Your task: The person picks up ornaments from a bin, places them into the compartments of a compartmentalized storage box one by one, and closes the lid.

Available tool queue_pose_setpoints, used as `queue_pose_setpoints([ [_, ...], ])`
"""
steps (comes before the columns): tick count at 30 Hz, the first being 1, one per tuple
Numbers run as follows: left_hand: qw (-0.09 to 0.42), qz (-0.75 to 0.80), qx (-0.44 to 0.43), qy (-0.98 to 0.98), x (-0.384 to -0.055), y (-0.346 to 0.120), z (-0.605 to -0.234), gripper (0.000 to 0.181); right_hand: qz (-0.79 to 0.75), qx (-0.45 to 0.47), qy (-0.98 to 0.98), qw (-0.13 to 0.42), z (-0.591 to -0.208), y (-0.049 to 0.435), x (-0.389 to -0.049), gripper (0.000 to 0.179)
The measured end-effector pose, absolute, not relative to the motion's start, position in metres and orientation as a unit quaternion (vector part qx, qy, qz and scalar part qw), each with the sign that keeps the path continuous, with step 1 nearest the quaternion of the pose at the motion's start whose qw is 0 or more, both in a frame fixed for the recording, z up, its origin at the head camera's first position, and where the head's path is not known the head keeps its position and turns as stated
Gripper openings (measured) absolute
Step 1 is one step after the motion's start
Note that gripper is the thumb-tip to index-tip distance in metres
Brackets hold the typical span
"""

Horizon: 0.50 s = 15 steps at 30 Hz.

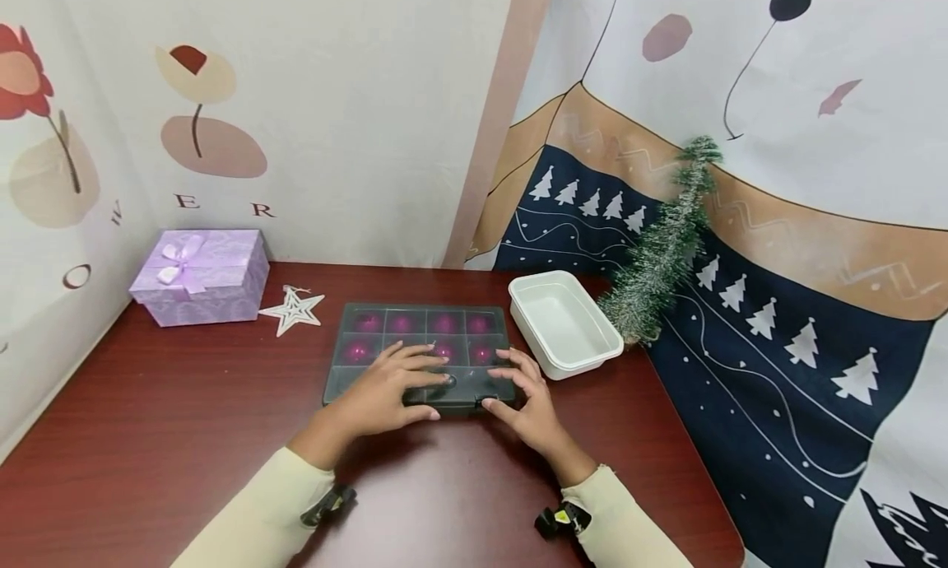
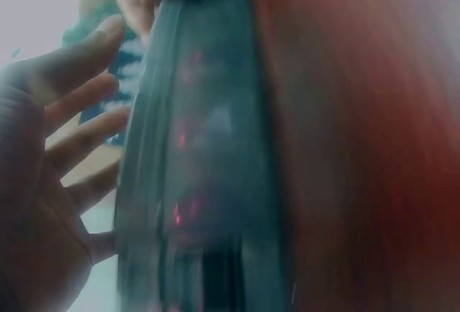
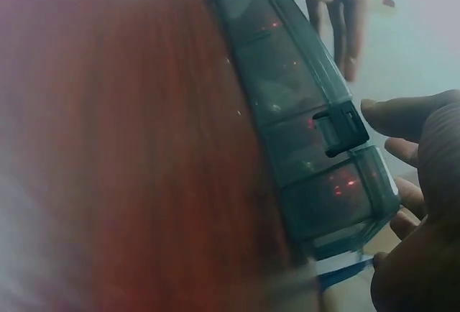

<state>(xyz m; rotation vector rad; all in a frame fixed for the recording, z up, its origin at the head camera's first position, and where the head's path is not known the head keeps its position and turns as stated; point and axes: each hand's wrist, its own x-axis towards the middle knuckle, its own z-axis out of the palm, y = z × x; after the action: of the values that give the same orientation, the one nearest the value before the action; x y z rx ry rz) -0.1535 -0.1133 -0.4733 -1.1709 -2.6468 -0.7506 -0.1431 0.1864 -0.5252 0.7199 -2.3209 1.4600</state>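
Observation:
A dark, see-through compartment box (image 1: 348,379) lies flat on the table with its lid down. Shiny magenta baubles (image 1: 368,324) show through several of its compartments. Over the front left part of the lid spreads my left hand (image 1: 385,387), fingers apart. At the front right corner is my right hand (image 1: 532,403), its fingers over the right edge and the thumb by the front. In the right wrist view, that thumb (image 3: 402,114) points at a latch (image 3: 341,131) on the box's front wall. The left wrist view is blurred; spread fingers (image 2: 90,136) show beside the box.
A white plastic tub (image 1: 566,317) stands right of the box, close to a small frosted tree (image 1: 659,263). Back left are a white star ornament (image 1: 293,310) and a lilac gift box (image 1: 203,292) with a bow. Printed cloth (image 1: 355,123) hangs behind the brown table (image 1: 185,412).

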Motion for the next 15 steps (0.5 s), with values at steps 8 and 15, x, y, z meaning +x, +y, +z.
queue_pose_setpoints([
  [8, 0.085, -0.265, -0.350, -0.894, -0.145, -0.174, -0.472, 0.060, 0.425, 0.294, -0.841, 0.158, -0.511, 0.177, -0.150, 0.036],
  [15, 0.039, -0.313, -0.325, -0.892, -0.138, -0.202, -0.477, 0.069, 0.367, 0.327, -0.864, 0.108, -0.497, 0.166, -0.156, 0.038],
])
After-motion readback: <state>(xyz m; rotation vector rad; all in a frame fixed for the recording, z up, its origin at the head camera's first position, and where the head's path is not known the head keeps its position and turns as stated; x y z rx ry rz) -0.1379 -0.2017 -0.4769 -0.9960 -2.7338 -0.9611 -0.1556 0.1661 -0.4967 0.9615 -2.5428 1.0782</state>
